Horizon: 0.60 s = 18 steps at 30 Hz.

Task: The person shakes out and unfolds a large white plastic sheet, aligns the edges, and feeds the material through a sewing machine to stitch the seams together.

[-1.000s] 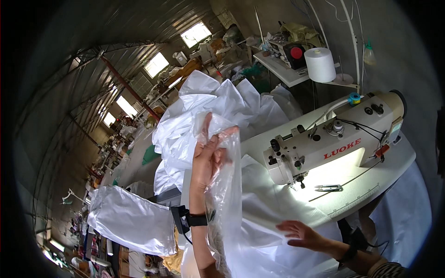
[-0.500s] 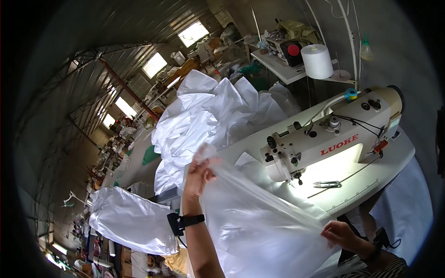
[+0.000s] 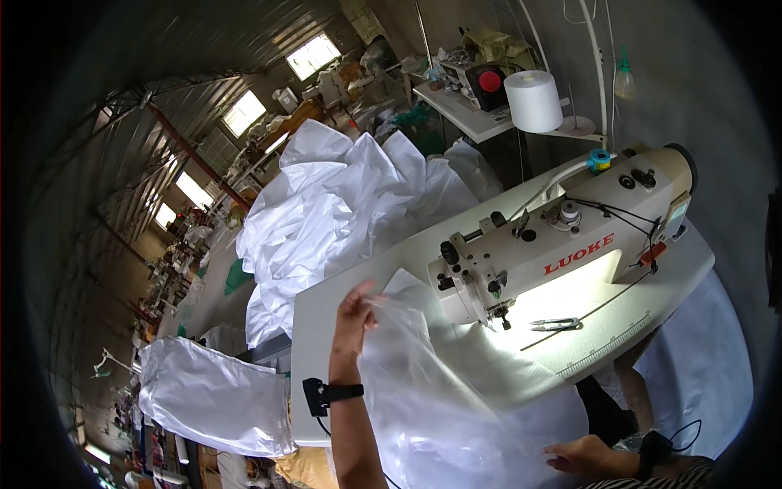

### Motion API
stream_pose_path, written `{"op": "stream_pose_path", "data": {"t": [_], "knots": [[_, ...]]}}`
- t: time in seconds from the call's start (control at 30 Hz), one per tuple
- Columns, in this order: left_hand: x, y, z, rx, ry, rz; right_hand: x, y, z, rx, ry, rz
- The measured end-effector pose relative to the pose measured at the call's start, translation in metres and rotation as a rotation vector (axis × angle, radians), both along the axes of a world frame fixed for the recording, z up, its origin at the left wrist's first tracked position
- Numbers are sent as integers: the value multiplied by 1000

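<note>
To the far left of the sewing machine, a long white bundle was seen at the side of the bench. Behind the sewing machine and to its left, a large heap of crumpled white cloth was piled; whether it was worked or unworked could not be told.

Nearer the sewing machine, on its left, the left hand was raised above the bench. A corner of a clear plastic sheet was pinched in its grip, though the fingertips were blurred. The sheet was held slantwise in front of the sewing machine, over a loose white cloth. Its opening-out was judged to be largely done, but it was not yet laid flat on the cloth. No part of it was seen under the needle end of the sewing machine, and no stitching could be made out on it.

Small metal snips were left lying under the arm of the sewing machine, touched by neither hand. In front of the sewing machine, the lower edge of the sheet was apparently held in the closed grip of the right hand.
</note>
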<state>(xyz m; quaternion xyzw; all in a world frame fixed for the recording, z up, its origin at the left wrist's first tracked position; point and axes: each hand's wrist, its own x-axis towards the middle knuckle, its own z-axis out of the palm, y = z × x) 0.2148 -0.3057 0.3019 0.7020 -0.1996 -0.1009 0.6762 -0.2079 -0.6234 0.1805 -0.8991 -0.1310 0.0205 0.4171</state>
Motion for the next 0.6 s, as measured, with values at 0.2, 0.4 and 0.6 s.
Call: {"op": "stream_pose_path", "data": {"t": [0.2,0.4,0.6], "knots": [[-9,51,-66,525,173,347,2,-6,-10,37,113,42],[-26,-19,61,16,-166,43,34,-32,42,112,-279,-166],[14,-13,83,-31,-495,248,23,-39,62,-132,-340,-172]]}}
